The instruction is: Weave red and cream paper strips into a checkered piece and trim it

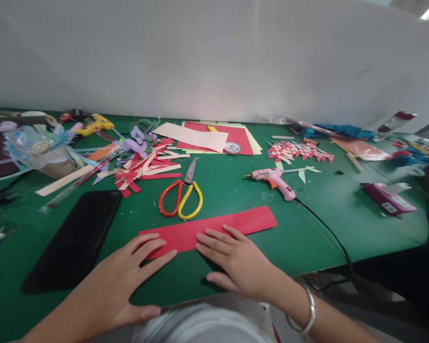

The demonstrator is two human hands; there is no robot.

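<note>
A long red paper strip (pixel 236 224) lies flat on the green table (pixel 307 238) near the front edge. My left hand (pixel 128 276) rests flat with its fingertips on the strip's left end. My right hand (pixel 236 262), a silver bangle on its wrist, presses its fingers on the strip's middle. Both hands are spread and grip nothing. Scissors (pixel 181 195) with one red and one yellow handle lie just beyond the strip.
A pink glue gun (pixel 276 180) with a black cord lies right of the scissors. A black sheet (pixel 75 238) lies at the left. Cut red and cream strips (pixel 146 169), stacked coloured paper (pixel 218 137), a woven red-white piece (pixel 300 151) and a purple box (pixel 388 197) lie farther back.
</note>
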